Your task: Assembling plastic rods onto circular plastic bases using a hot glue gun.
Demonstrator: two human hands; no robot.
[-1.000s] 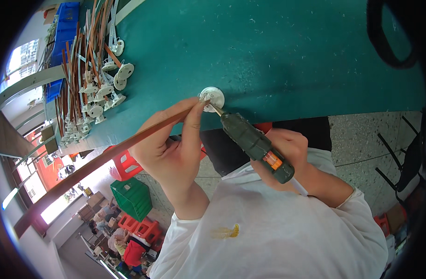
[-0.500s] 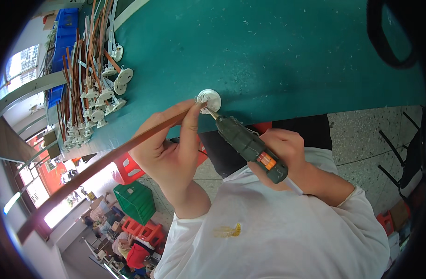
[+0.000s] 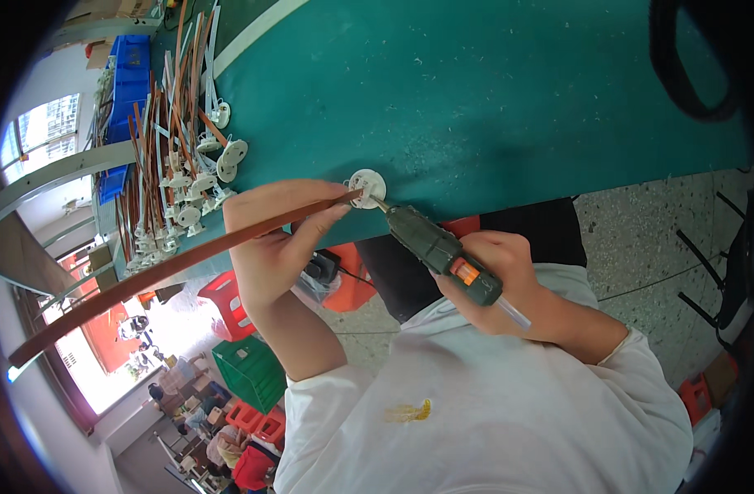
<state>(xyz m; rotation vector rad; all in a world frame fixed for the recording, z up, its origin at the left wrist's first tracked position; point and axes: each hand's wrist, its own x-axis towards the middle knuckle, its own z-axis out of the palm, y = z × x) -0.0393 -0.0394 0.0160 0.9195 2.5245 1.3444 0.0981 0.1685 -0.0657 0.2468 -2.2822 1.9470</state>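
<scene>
My left hand [image 3: 266, 235] is closed around a long brown strip [image 3: 155, 278], pinching it between thumb and fingers near its far end. That end meets a white round disc [image 3: 377, 183] at the table's near edge; thin wire or thread shows beside the disc. My right hand [image 3: 509, 272] grips a dark green hot glue gun [image 3: 422, 240], with a clear glue stick [image 3: 514, 313] poking out of its back. The gun's nozzle points at the disc, right by the strip's end. Whether the nozzle touches is too small to tell.
Many brown and pale strips with white discs [image 3: 204, 183] lie heaped on the left of the green table [image 3: 517, 99]. Blue bins [image 3: 130, 78] stand behind them. Below are red stools [image 3: 229, 305] and a green crate [image 3: 249, 370]. Other people sit farther off at lower left.
The brown strip has tilted flatter, its near end swinging, and my left hand has turned with it. The disc shifted slightly nearer; the glue gun stays beside it, barely moved.
</scene>
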